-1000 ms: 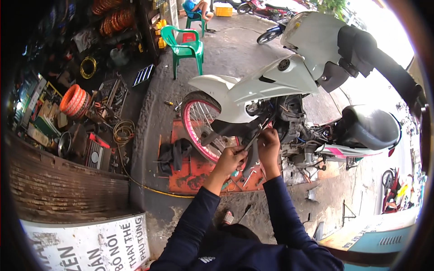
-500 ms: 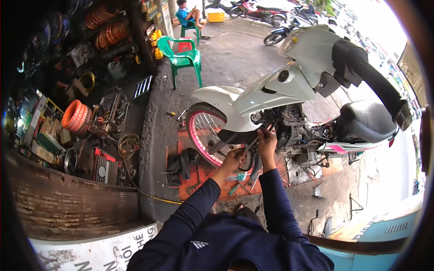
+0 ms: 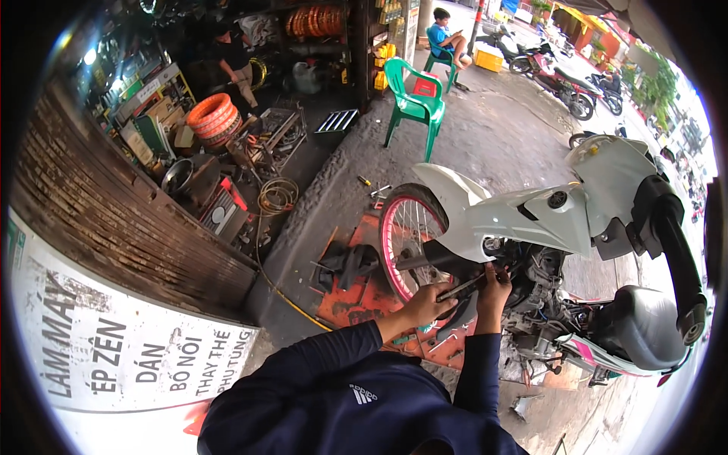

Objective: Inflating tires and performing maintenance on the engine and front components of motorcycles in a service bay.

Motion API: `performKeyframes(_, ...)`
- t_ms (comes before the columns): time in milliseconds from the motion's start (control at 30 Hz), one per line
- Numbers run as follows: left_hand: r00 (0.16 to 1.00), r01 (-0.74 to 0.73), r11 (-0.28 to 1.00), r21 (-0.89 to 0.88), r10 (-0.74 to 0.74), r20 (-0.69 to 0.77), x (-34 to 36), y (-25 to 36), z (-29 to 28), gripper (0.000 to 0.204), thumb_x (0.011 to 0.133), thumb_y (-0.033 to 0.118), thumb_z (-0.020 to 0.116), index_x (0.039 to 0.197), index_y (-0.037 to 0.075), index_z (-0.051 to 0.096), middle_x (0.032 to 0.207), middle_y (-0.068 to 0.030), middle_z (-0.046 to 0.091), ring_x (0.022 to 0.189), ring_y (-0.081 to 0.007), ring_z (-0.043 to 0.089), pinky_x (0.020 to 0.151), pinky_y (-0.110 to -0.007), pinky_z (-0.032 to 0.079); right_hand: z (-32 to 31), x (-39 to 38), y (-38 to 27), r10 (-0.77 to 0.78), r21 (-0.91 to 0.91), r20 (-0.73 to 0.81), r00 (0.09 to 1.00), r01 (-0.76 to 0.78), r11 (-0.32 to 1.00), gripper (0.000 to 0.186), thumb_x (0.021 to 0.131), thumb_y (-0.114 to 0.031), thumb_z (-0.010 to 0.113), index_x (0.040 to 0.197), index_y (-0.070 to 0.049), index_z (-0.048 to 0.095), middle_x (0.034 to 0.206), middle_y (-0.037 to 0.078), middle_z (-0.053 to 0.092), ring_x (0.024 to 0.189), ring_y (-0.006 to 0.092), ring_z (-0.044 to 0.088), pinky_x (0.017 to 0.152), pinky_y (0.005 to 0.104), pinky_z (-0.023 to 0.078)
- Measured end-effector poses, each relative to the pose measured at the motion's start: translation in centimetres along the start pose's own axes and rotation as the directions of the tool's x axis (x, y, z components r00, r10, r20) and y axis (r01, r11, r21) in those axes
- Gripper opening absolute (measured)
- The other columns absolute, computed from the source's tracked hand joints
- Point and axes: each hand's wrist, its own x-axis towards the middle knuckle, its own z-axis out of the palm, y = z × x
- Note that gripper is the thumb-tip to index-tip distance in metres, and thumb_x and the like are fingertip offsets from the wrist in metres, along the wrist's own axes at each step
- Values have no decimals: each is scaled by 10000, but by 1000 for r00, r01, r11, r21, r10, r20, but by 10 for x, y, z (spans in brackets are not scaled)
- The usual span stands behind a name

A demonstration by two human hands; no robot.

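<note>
A white motorbike [image 3: 523,208] stands in front of me, its front wheel [image 3: 388,236] with a pink rim pointing left. Close under its front body panel, my left hand [image 3: 426,305] is closed around a slim grey metal tool [image 3: 461,288], whose exact kind I cannot make out. The tool slants up toward my right hand [image 3: 494,290]. That hand is raised against the bike's underside, fingertips pinched together beside the dark parts by the engine [image 3: 542,273]. Whatever those fingers hold is hidden.
Several small tools and a dark cloth [image 3: 353,265] lie on a red ground plate [image 3: 356,299]. A green chair [image 3: 415,102] stands beyond the wheel, near a seated person [image 3: 446,38]. Orange tyres [image 3: 214,121] and a coiled hose [image 3: 277,196] sit left, above a signboard [image 3: 136,334].
My view has turned left, so the scene has shifted right and tilted. My left hand has come nearer my right, and the tool lies flatter. The right hand stays under the panel.
</note>
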Motion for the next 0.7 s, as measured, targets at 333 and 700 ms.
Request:
performKeyframes(333, 981, 149, 981, 125, -130, -147, -1, 34, -1, 265, 872, 107, 590, 1102, -24, 605, 969, -206, 666, 873, -276, 660, 777, -331, 501, -1, 2, -6, 87, 37, 59, 994, -89, 995, 103, 880, -109, 639, 866, -19, 590, 736, 48, 607, 626, 170, 620, 542, 286, 509)
performKeyframes(700, 982, -8, 986, 169, 41, -187, 5, 28, 2, 260, 891, 74, 544, 1131, 3, 616, 684, -83, 613, 569, -90, 547, 530, -273, 436, -2, 5, -7, 73, 48, 76, 994, -77, 996, 98, 888, -111, 626, 854, -28, 587, 762, 44, 610, 648, 168, 616, 589, 288, 515)
